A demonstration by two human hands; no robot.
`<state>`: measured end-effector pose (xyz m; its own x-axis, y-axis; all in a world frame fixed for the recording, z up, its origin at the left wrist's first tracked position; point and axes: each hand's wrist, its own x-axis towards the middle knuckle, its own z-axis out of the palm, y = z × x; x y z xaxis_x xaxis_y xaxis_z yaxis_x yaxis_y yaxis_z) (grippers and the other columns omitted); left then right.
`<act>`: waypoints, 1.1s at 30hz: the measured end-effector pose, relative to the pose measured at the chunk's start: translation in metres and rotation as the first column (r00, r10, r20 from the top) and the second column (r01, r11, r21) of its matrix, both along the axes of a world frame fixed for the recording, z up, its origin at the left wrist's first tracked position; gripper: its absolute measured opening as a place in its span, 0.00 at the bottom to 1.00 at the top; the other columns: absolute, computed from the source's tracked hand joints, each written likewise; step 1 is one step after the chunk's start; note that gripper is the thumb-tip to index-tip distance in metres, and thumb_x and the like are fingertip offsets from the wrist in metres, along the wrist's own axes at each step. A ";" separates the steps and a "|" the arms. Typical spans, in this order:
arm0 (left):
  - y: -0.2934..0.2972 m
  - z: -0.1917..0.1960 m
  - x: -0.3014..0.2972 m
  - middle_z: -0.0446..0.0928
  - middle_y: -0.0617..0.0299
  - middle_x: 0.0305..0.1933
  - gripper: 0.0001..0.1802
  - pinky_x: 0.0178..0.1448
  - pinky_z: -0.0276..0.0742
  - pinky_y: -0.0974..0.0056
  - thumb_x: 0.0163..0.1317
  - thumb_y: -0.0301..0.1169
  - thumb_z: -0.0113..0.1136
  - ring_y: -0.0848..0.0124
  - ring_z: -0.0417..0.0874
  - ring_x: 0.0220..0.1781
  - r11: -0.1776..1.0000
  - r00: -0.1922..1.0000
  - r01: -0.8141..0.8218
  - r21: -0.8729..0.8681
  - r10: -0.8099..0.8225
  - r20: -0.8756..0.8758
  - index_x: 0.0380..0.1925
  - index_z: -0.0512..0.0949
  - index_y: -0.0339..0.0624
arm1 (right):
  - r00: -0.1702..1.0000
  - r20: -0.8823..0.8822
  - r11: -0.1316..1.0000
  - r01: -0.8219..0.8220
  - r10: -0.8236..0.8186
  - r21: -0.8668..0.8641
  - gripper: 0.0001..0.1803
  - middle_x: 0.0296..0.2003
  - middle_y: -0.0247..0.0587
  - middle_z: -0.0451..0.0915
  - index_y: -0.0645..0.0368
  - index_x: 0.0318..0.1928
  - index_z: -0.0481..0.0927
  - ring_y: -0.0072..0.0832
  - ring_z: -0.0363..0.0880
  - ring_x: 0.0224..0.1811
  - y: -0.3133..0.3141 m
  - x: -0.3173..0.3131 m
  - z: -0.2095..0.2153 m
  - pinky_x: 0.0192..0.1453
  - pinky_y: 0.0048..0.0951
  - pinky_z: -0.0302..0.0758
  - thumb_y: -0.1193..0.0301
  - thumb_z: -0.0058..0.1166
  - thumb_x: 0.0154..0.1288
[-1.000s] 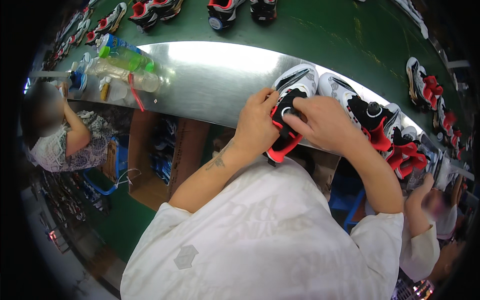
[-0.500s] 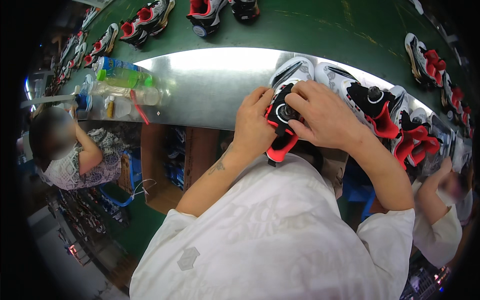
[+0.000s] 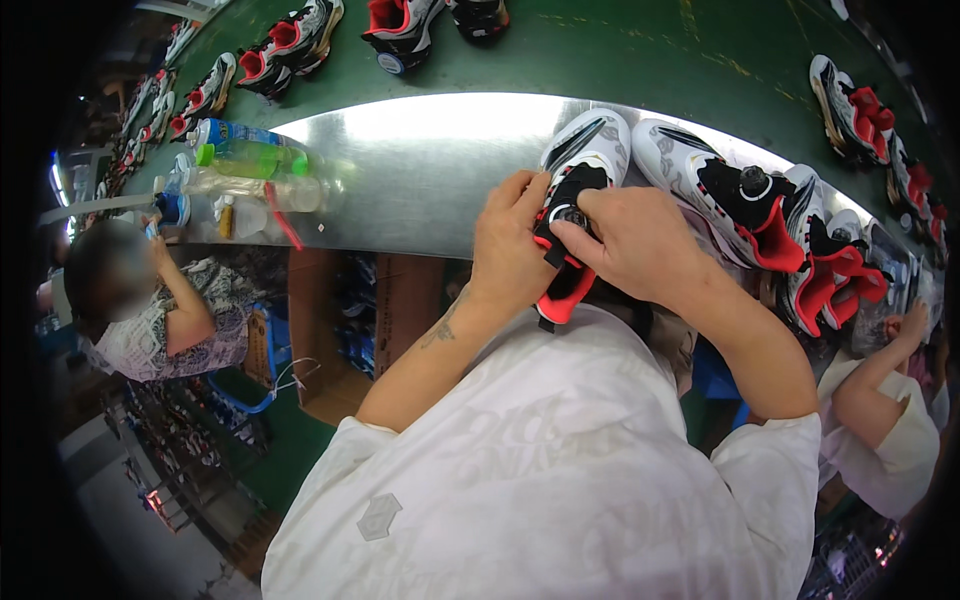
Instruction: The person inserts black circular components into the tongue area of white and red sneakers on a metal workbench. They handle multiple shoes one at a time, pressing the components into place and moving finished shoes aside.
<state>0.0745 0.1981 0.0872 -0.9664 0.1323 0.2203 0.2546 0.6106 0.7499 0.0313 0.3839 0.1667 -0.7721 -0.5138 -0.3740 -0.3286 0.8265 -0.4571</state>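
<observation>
A white and black sneaker (image 3: 588, 142) with a red collar stands at the near edge of the steel table, toe pointing away from me. My left hand (image 3: 508, 240) grips its left side near the collar. On the shoe's tongue sits a round black dial (image 3: 571, 215), partly covered by fingers. The thumb and forefinger of my right hand (image 3: 640, 245) close on this dial from the right. Just right of that hand stands a matching sneaker (image 3: 705, 185), its black dial in a white ring exposed.
More red-lined sneakers (image 3: 815, 275) crowd the table's right end. Plastic bottles (image 3: 250, 160) and a red strip (image 3: 283, 215) lie left on the steel table (image 3: 400, 180). Sneakers line the green surface (image 3: 620, 60) beyond. A cardboard box (image 3: 330, 340) stands below; co-workers (image 3: 165, 310) sit on both sides.
My right hand has drawn slightly nearer to me, and its fingers, earlier spread around the dial, now close over it. The left hand stays on the shoe. The right-hand co-worker's hand has shifted.
</observation>
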 end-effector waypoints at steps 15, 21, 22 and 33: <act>0.001 0.002 0.003 0.78 0.41 0.66 0.44 0.63 0.82 0.46 0.44 0.21 0.78 0.40 0.80 0.63 0.999 0.999 0.041 -0.036 -0.040 0.020 0.68 0.76 0.30 | 0.914 -0.381 0.972 0.051 -0.138 -0.230 0.30 0.16 0.45 0.81 0.58 0.20 0.81 0.45 0.83 0.19 -0.005 0.013 -0.029 0.26 0.45 0.78 0.47 0.64 0.73; 0.003 -0.002 0.003 0.79 0.39 0.64 0.44 0.64 0.82 0.45 0.45 0.21 0.78 0.39 0.81 0.63 0.999 0.999 0.019 -0.035 -0.020 -0.038 0.67 0.76 0.27 | 0.833 -0.416 0.927 0.282 -0.365 -0.249 0.33 0.13 0.45 0.79 0.57 0.19 0.84 0.43 0.82 0.15 -0.024 0.032 -0.034 0.21 0.42 0.76 0.43 0.64 0.72; 0.002 -0.002 0.003 0.79 0.39 0.64 0.44 0.64 0.82 0.45 0.45 0.22 0.78 0.39 0.81 0.63 0.999 0.999 0.019 -0.030 -0.020 -0.028 0.67 0.76 0.26 | 0.818 -0.431 0.922 0.300 -0.381 -0.245 0.34 0.13 0.44 0.79 0.57 0.18 0.84 0.42 0.81 0.14 -0.026 0.032 -0.031 0.20 0.41 0.75 0.42 0.64 0.72; -0.005 0.005 -0.002 0.79 0.42 0.65 0.39 0.62 0.83 0.46 0.48 0.19 0.71 0.38 0.83 0.59 0.991 0.994 0.109 -0.079 -0.108 0.023 0.66 0.76 0.31 | 0.864 -0.496 0.987 0.004 -0.083 -0.159 0.35 0.47 0.47 0.79 0.62 0.63 0.77 0.46 0.80 0.54 -0.003 0.042 -0.018 0.55 0.44 0.78 0.64 0.73 0.57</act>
<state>0.0722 0.1930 0.0920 -0.9492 0.2531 0.1868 0.3090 0.6385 0.7049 0.0732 0.3805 0.1484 -0.8575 -0.4934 0.1457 -0.5106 0.7816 -0.3583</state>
